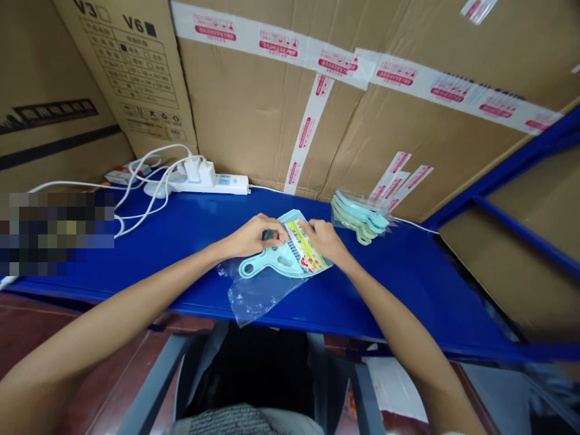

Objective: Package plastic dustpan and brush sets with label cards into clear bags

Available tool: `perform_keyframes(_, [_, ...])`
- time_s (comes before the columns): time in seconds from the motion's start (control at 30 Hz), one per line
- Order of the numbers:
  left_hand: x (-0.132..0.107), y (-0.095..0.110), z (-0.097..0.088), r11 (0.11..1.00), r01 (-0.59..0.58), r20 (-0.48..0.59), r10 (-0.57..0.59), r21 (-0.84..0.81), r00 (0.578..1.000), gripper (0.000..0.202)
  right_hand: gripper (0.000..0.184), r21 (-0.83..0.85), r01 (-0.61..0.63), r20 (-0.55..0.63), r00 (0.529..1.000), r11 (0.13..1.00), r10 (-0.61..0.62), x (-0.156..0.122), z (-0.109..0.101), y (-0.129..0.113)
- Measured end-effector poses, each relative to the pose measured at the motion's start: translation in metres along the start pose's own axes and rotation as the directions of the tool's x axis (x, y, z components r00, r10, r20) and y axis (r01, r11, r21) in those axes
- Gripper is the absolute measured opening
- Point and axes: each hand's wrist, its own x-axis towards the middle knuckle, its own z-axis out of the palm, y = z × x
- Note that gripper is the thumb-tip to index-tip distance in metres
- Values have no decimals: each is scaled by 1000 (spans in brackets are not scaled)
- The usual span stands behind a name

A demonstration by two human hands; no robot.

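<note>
Left hand (260, 237) and right hand (323, 239) curl over a seemingly unbagged dustpan set (294, 257), grip unclear. The bundle (359, 214) at two o'clock is bagged.

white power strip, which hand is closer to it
Left. The left hand is in front and right of the power strip, at the light-blue dustpan; the right hand is farther right, at the yellow label.

Blue tabletop (435, 287) — power strip (233, 183), crumpled clear plastic (260, 300), bagged pastel items (360, 216)

Pale turquoise dustpan (267, 260), deep-blue table (194, 220)
</note>
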Motion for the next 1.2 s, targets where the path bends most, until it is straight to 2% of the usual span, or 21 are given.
perform_keyframes(0.13, [1, 5, -2, 996, -39, -16, 40, 80, 999, 6, 52, 103, 18, 35, 999, 994, -22, -8, 7, -2])
perform_keyframes(0.23, [1, 2, -9, 986, -5, -99, 22, 165, 995, 30, 53, 138, 7, 51, 999, 990, -14, -11, 11, -7])
perform_keyframes(0.3, [-1, -6, -17, 964, 145, -221, -96, 222, 971, 44, 52, 146, -38, 58, 998, 989, 30, -11, 13, -8])
perform_keyframes(0.37, [-6, -17, -27, 902, 376, -290, -309, 212, 906, 45, 52, 161, -92, 66, 994, 983, 83, -9, 13, -6])
perform_keyframes(0.4, [-8, -22, -31, 863, 474, -261, -424, 175, 867, 47, 52, 169, -113, 71, 992, 979, 103, -8, 13, -4])
perform_keyframes(0.47, [-12, -29, -38, 809, 582, -96, -575, 78, 812, 52, 57, 182, -136, 88, 989, 974, 122, -5, 13, 0])
perform_keyframes(0.53, [-14, -30, -41, 802, 595, 64, -592, -54, 803, 49, 63, 251, -147, 109, 986, 957, 123, -4, 11, 6])
perform_keyframes(0.57, [-14, -29, -41, 800, 586, 103, -577, -125, 810, 45, 65, 325, -150, 122, 986, 934, 116, -4, 9, 9])
perform_keyframes(0.63, [-14, -25, -39, 777, 572, 124, -561, -264, 819, 41, 56, 519, -168, 182, 980, 838, 83, -7, 3, 16])
perform_keyframes(0.7, [-13, -22, -37, 727, 575, 137, -570, -377, 810, 40, 41, 685, -208, 283, 959, 698, 8, -11, -4, 22])
perform_keyframes(0.73, [-13, -20, -36, 697, 580, 145, -579, -422, 802, 40, 46, 742, -229, 326, 944, 631, -41, -14, -8, 24])
perform_keyframes(0.77, [-12, -19, -35, 667, 584, 152, -590, -463, 793, 41, 60, 788, -237, 348, 933, 569, -94, -17, -11, 26])
perform_keyframes(0.83, [-11, -18, -35, 614, 589, 151, -614, -525, 775, 42, 86, 858, -197, 321, 927, 473, -196, -22, -16, 26])
perform_keyframes(0.87, [-11, -18, -35, 596, 589, 141, -627, -546, 766, 43, 89, 881, -151, 281, 929, 449, -238, -23, -17, 26])
perform_keyframes(0.9, [-10, -18, -35, 584, 588, 127, -641, -559, 757, 44, 85, 891, -97, 237, 933, 444, -271, -24, -18, 24])
perform_keyframes(0.97, [-9, -18, -35, 579, 585, 96, -659, -569, 746, 45, 61, 874, -5, 174, 937, 485, -303, -24, -17, 21])
perform_keyframes(1.03, [-8, -18, -34, 597, 566, 63, -654, -568, 754, 43, 45, 846, 25, 164, 938, 533, -304, -24, -15, 18])
perform_keyframes(1.1, [-8, -18, -33, 628, 542, 34, -635, -558, 772, 42, 48, 843, -6, 208, 925, 537, -317, -24, -15, 18])
perform_keyframes(1.2, [-8, -16, -32, 654, 533, 28, -618, -536, 786, 45, 61, 858, -60, 272, 896, 511, -352, -26, -18, 19])
